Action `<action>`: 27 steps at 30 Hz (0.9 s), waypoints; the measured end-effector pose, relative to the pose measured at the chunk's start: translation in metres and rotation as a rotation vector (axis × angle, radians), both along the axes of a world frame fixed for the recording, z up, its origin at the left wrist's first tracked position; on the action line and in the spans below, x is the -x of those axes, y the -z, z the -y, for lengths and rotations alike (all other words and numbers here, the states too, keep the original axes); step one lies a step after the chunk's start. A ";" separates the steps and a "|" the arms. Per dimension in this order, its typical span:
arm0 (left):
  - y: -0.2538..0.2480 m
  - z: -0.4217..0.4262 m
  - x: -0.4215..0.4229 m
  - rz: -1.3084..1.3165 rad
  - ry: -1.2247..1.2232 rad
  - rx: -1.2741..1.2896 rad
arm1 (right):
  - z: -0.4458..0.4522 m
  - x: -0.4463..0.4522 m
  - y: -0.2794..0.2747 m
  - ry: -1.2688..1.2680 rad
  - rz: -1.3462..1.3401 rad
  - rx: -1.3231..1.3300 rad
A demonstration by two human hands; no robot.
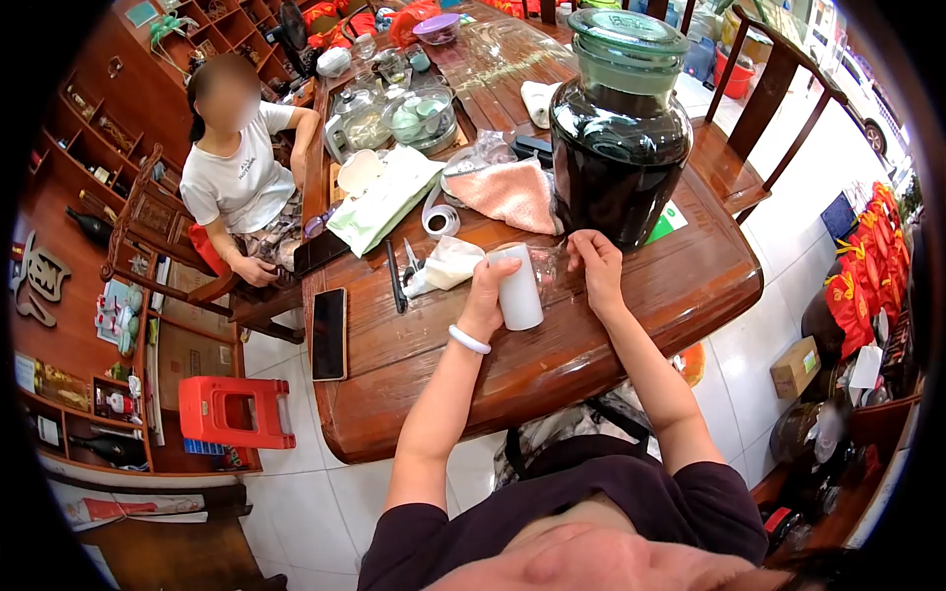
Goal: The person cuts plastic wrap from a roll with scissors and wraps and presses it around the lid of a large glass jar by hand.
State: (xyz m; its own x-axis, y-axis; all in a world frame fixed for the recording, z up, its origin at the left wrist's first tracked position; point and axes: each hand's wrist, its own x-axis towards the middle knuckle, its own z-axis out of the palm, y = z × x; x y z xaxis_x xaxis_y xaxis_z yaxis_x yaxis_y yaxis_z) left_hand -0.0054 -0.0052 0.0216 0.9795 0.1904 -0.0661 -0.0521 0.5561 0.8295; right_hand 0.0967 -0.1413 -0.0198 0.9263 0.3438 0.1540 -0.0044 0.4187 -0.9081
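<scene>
My left hand [485,293] is wrapped round a white, translucent cylinder [522,295] that looks like a roll of plastic film, held tilted above the table. A white bracelet is on that wrist. Just to the right, my right hand [597,264] has its fingers curled and pressed together; whatever they pinch, if anything, is too small to tell. Behind it stands a large glass jar [621,148] of dark liquid with a green glass lid [631,28]. A pink cloth [507,195] lies against the jar's left side. White tissue [451,264] lies left of the cylinder.
The wooden table [414,394] holds a phone [329,335], a black pen-like item [395,276], a tape roll [439,222], a green-white packet [384,197] and glass teaware [419,118]. A seated person [241,158] is at the left, near a red stool [232,412]. Chairs [739,167] stand right.
</scene>
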 end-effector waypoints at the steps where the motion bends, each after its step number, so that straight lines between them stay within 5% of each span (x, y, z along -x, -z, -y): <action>1: 0.000 -0.001 0.000 0.000 0.012 -0.010 | 0.000 0.001 -0.004 -0.012 -0.003 -0.024; 14: -0.006 -0.001 0.002 -0.012 0.175 -0.160 | 0.018 -0.005 -0.032 -0.585 0.023 0.317; 27: -0.004 -0.001 0.002 -0.017 0.215 -0.121 | 0.021 -0.005 -0.025 -0.583 -0.059 0.290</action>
